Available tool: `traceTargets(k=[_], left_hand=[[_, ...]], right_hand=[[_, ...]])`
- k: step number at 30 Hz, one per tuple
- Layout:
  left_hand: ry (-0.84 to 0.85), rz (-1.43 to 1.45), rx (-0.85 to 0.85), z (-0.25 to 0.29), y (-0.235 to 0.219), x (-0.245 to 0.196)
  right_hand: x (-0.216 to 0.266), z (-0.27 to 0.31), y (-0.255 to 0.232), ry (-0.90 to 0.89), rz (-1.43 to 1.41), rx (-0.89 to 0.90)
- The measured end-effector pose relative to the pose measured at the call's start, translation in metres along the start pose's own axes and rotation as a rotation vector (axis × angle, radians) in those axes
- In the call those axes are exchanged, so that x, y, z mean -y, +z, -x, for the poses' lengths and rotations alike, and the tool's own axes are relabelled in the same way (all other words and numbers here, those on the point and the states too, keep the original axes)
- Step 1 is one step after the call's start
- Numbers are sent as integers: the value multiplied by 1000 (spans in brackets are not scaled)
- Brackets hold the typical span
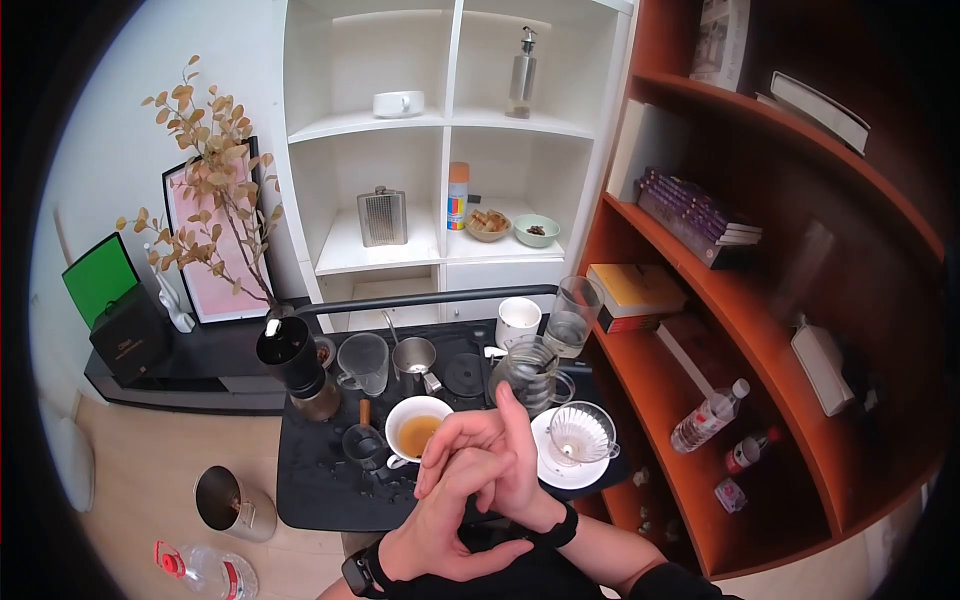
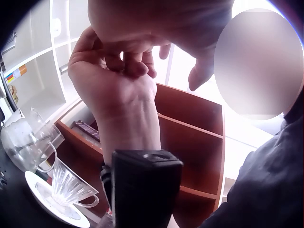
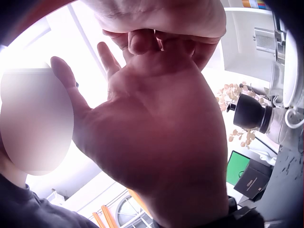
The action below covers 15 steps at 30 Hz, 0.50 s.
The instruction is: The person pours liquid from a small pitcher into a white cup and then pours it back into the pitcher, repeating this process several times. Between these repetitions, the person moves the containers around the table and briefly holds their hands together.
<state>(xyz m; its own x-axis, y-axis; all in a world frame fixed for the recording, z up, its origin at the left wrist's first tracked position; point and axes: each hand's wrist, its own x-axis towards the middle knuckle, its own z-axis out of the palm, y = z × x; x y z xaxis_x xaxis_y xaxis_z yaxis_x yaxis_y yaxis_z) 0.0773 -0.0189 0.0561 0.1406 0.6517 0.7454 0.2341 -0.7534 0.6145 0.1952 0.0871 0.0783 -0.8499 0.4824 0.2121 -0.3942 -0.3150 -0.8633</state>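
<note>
Both hands are clasped above the front of the black tray table, with bent fingers hooked into each other. In the head view the left hand (image 1: 455, 520) comes from the lower left, thumb stretched to the right; the right hand (image 1: 505, 465) lies against it, thumb pointing up. The left wrist view shows the right hand (image 2: 116, 90) below the left hand (image 2: 161, 21). In the right wrist view the left hand's palm (image 3: 152, 114) faces the camera, the right hand (image 3: 164, 16) across its fingers. No object shows between them. Just behind stands a white cup (image 1: 398, 412) of amber liquid.
On the tray (image 1: 320, 500) stand a glass dripper (image 1: 582, 435) on a saucer, a glass server (image 1: 528, 375), a steel kettle (image 1: 414, 360), a glass pitcher (image 1: 363, 362) and a grinder (image 1: 300, 365). A bin (image 1: 232, 505) and bottle (image 1: 215, 575) are on the floor.
</note>
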Motion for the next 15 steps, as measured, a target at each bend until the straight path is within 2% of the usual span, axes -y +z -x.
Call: traceTargets(k=[1, 4, 5, 6, 8, 10, 13, 15], left_hand=[[39, -52, 28, 0, -2, 0], [37, -160, 113, -10, 1, -6], [-7, -126, 134, -8, 2, -7], [-12, -132, 128, -11, 4, -8], [25, -155, 121, -21, 10, -9], [34, -121, 93, -18, 15, -4], [27, -123, 126, -22, 12, -7], [-16, -149, 189, -22, 6, -10]], right_hand=[[1, 0, 7, -2, -16, -83], [-13, -6, -3, -35, -100, -116], [-8, -4, 8, -46, -51, -210], [-12, -5, 5, -40, -53, -202], [-18, -6, -1, -141, -201, -147], [-13, -6, 2, -127, -143, -175], [4, -12, -13, 102, 8, 8], [4, -10, -15, 150, -84, -20]])
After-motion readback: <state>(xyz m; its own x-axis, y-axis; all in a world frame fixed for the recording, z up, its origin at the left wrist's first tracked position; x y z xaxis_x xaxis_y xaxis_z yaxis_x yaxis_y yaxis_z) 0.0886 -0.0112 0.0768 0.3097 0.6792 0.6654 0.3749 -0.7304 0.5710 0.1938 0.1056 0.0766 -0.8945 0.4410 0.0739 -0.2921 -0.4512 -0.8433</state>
